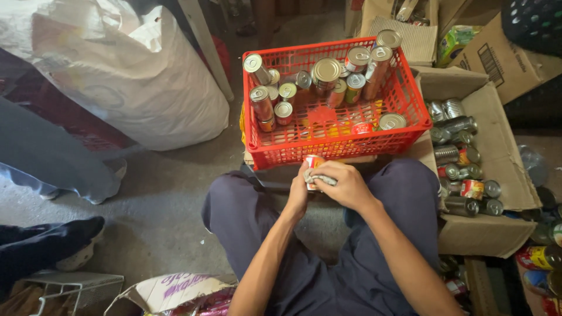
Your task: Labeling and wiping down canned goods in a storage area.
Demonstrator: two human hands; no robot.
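Hands: both of yours meet just in front of the red basket's near wall, above your knees, close together on one tin.
Left hand: your left hand (298,190) is curled round the can (312,168) from the left side, fingers closed on its body, holding it upright or nearly so.
Right hand: your right hand (345,184) is closed over a small grey cloth (321,179) and presses it against the can's side; the thumb is tucked out of view.
Can: orange-and-white label, silver top, held off the floor, just short of touching the basket's near rim.
Step in hand: looks like wiping — you've got the tin gripped and the cloth working over its label, so I'd judge this can is mid-clean, not yet put down.
Red basket: the red basket (336,146) ahead of you holds a cluster of tins along its far side and left corner; the near half shows bare mesh.
Cardboard box: the cardboard box (497,140) at your right knee is packed with more tins lying on their sides.
Next move calls for: turning the can in your left hand so the cloth reaches the hidden side, with a firm grip so it doesn't slip; whether it goes to basket or box I can't tell.
Around you: white sack (126,76) at far left, another person's trouser leg (52,158) beside it.
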